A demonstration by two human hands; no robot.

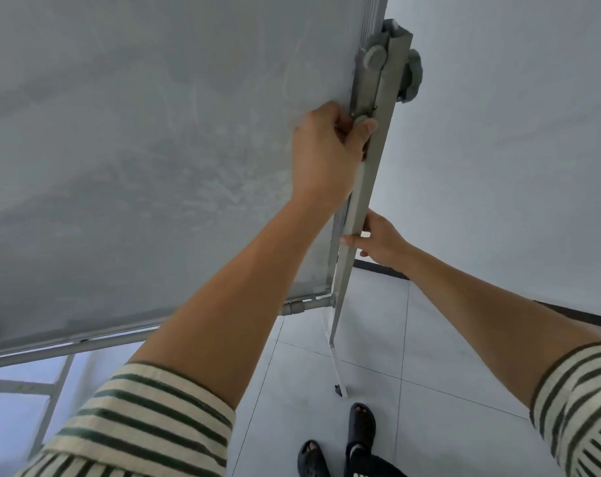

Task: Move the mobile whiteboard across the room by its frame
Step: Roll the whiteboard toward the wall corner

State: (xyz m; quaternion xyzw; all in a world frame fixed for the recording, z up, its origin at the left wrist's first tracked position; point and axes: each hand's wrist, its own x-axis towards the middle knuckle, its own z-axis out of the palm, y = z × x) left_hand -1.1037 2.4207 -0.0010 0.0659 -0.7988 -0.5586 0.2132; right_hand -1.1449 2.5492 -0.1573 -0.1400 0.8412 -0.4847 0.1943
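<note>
Both hands, left hand (321, 153) above right hand (378, 241), grip the whiteboard (137, 149) frame (364, 187); pulled hard toward six o'clock, it could tip onto the feet (359, 425).

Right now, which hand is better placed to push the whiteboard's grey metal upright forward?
Probably the left hand: it wraps the grey metal upright higher. The right hand pinches it lower.

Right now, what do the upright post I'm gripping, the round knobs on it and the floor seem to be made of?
Upright post: likely painted or anodised metal, matte grey, with crisp square edges. Round knobs: probably moulded grey plastic, dull, with scalloped rims. Floor: glazed ceramic tile by the look, pale and glossy, with thin grout lines.
</note>
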